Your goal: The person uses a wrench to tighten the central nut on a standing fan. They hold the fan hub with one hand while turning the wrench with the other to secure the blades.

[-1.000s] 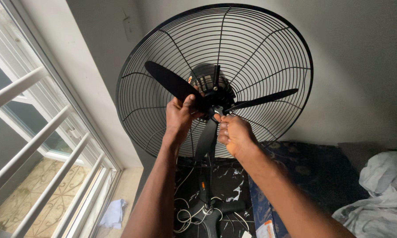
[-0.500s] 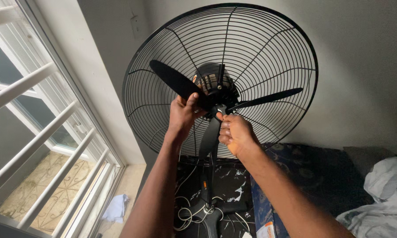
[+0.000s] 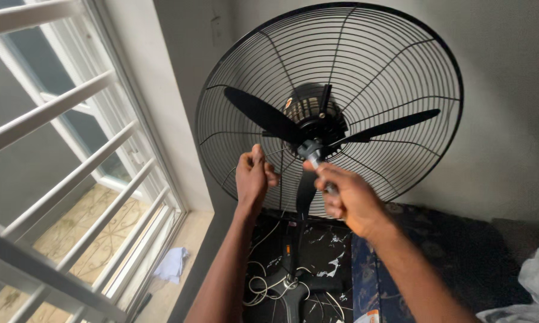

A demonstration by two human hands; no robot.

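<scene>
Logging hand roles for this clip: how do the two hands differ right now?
The right hand grips a slim grey tool at the fan hub; the left hand holds nothing visible. The left hand sits clear of the hub, its fingers pinched; the right reaches it through the tool. Both are raised before the rear grille.

Both forearms rise from the lower edge, bare to the wrist. Left hand [image 3: 252,178]: raised, back toward the camera, fingers curled loosely with fingertips gathered near the thumb. Right hand [image 3: 348,197]: slightly lower and nearer, fingers folded into a closed grip, knuckles uppermost.
</scene>
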